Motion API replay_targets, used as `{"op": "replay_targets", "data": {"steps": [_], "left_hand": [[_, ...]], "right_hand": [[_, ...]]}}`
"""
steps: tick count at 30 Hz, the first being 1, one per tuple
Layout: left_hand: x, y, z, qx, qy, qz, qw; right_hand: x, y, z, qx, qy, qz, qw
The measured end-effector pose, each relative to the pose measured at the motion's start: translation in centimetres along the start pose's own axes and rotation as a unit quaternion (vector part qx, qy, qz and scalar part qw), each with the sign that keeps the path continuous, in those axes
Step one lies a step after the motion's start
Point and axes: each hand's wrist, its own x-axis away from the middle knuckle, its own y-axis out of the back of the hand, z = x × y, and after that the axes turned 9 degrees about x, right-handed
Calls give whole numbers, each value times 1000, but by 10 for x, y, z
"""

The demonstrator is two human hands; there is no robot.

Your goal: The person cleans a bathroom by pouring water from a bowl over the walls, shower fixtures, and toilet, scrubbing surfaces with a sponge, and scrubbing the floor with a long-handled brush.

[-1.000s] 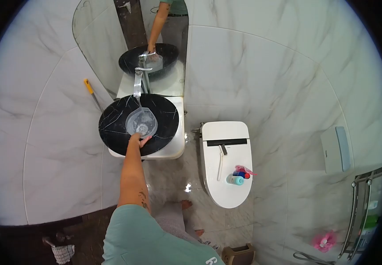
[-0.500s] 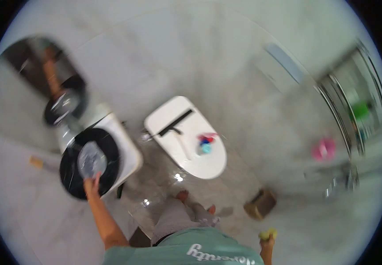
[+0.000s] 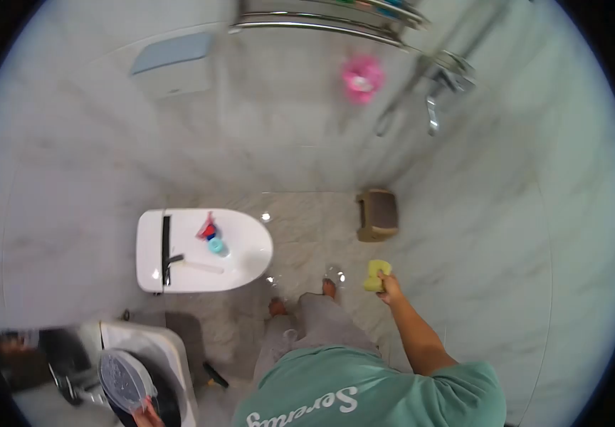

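My left hand [image 3: 148, 414] grips the near rim of a clear plastic tub [image 3: 125, 378] at the lower left. Beneath the tub is the black basin [image 3: 161, 398], on a white counter [image 3: 178, 354]. My right hand [image 3: 390, 286] is closed on a yellow-green sponge [image 3: 376, 275], held out over the floor at the right. Whether the tub holds water cannot be made out clearly.
The white toilet [image 3: 250, 249] has a squeegee [image 3: 197, 267], a teal-capped bottle [image 3: 216, 246] and a pink-red item on its lid. A brown stool [image 3: 381, 215] stands by the wall. Above are a shower tap [image 3: 450, 75], a pink puff [image 3: 362, 78] and a metal rack [image 3: 322, 25].
The view has swung right, putting the basin at the lower left. The tub has risen from the basin in my left hand. My right hand with the sponge has come fully into view.
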Motion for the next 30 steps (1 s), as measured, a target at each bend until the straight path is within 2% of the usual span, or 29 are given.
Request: {"op": "replay_targets", "data": {"steps": [1,2,3,5,8,11,13,15,17,18,19,20,21,22,23,24,25,26,27,28,29,30], "left_hand": [[9,-23,-4,-14,15,21,1000],[17,-41,-6,-188,90,-10,978],[19,-59,-2,-355,153,-41,921],[20,-116,24,-365,152,24,918],[49,-224,79,-352,159,155,909],[107,-330,140,-319,162,283,890],[153,-406,176,-293,163,360,871],[199,-481,219,-320,193,435,820],[234,-552,260,-373,214,470,771],[260,-587,278,-380,217,457,774],[294,-627,288,-420,262,512,702],[319,-663,311,-437,230,541,681],[351,-697,331,-433,247,543,675],[393,-730,349,-427,263,572,649],[435,-757,370,-425,229,632,606],[470,-787,394,-419,239,587,650],[506,-815,414,-428,278,583,633],[533,-839,438,-376,315,634,598],[560,-868,468,-368,365,608,601],[609,-872,474,-350,390,561,641],[650,-867,475,-334,388,556,655],[684,-864,477,-317,386,552,668]], "right_hand": [[5,2,-6,-1,-8,-18,1000],[5,5,-12,-1,-17,-31,999],[7,11,-19,-22,-17,-44,999],[8,22,-34,20,-19,-44,999],[-19,54,-82,-43,-3,-11,999],[-33,80,-113,-131,65,-15,989],[-21,90,-100,-115,22,-66,991],[-25,101,-87,-170,21,-82,982],[-38,114,-61,-216,19,-94,972],[-43,121,-39,-234,108,-81,963],[-46,127,-15,-250,194,-70,946],[-39,136,24,-261,237,-67,933],[-31,151,68,-271,280,-66,919],[-11,169,118,-208,315,-97,921],[-19,184,154,-173,433,-138,874],[-3,207,199,64,519,-301,797],[24,224,244,129,589,-369,707],[48,246,286,188,643,-359,650],[60,266,328,279,667,-445,528],[76,290,367,335,674,-505,422],[86,308,397,386,668,-554,311],[81,324,418,383,672,-556,305]]}}
